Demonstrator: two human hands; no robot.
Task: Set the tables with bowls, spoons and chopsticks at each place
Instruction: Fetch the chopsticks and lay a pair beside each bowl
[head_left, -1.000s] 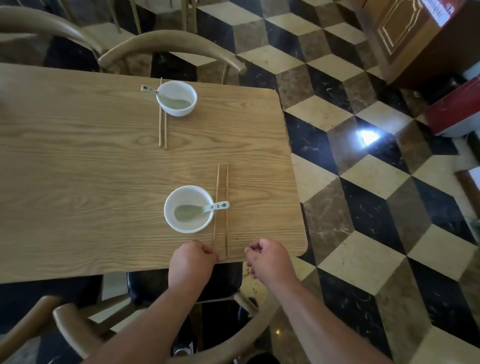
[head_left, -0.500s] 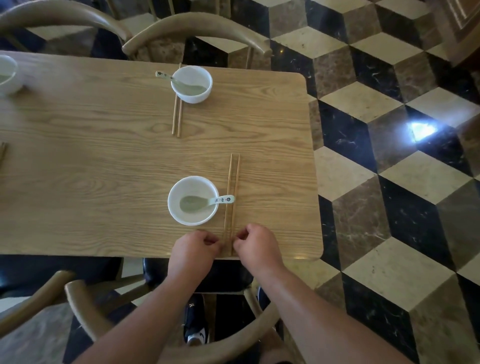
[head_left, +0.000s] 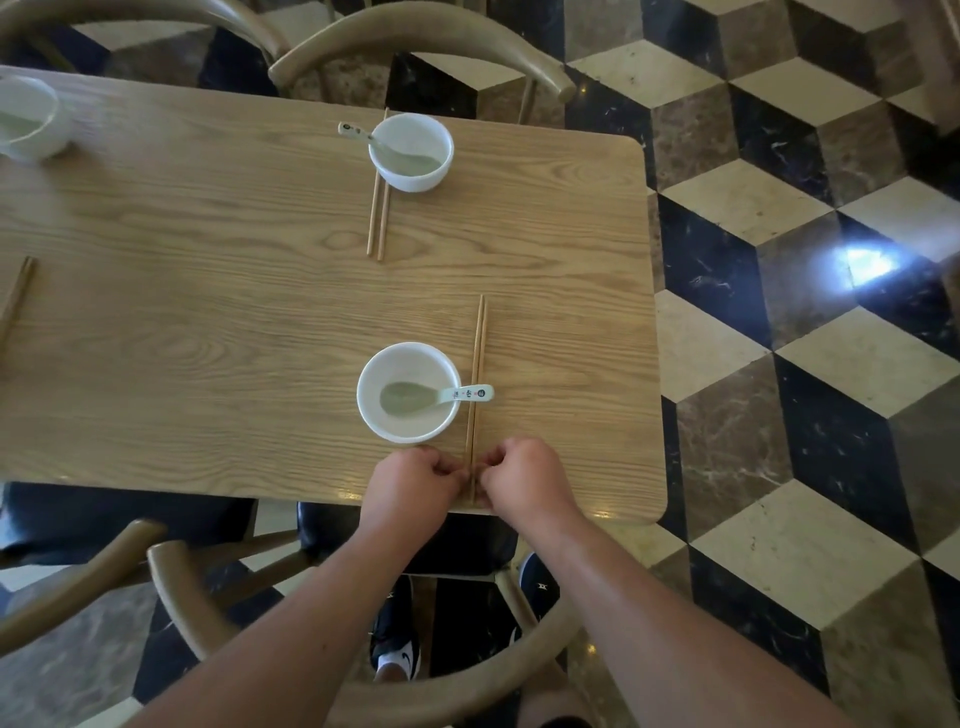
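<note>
Because the near chopsticks (head_left: 477, 374) are likely light, stiff wooden rods that roll easily, take them at the near ends, where the left hand (head_left: 413, 486) and right hand (head_left: 524, 480) pinch them with curled fingers. They lie on the grained table (head_left: 208, 312), just right of the smooth white bowl (head_left: 402, 434).

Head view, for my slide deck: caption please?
Left hand and right hand pinch chopsticks beside the near bowl and spoon.

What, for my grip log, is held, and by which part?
The left hand and right hand pinch the near ends of the thin wooden chopstick pair.
</note>
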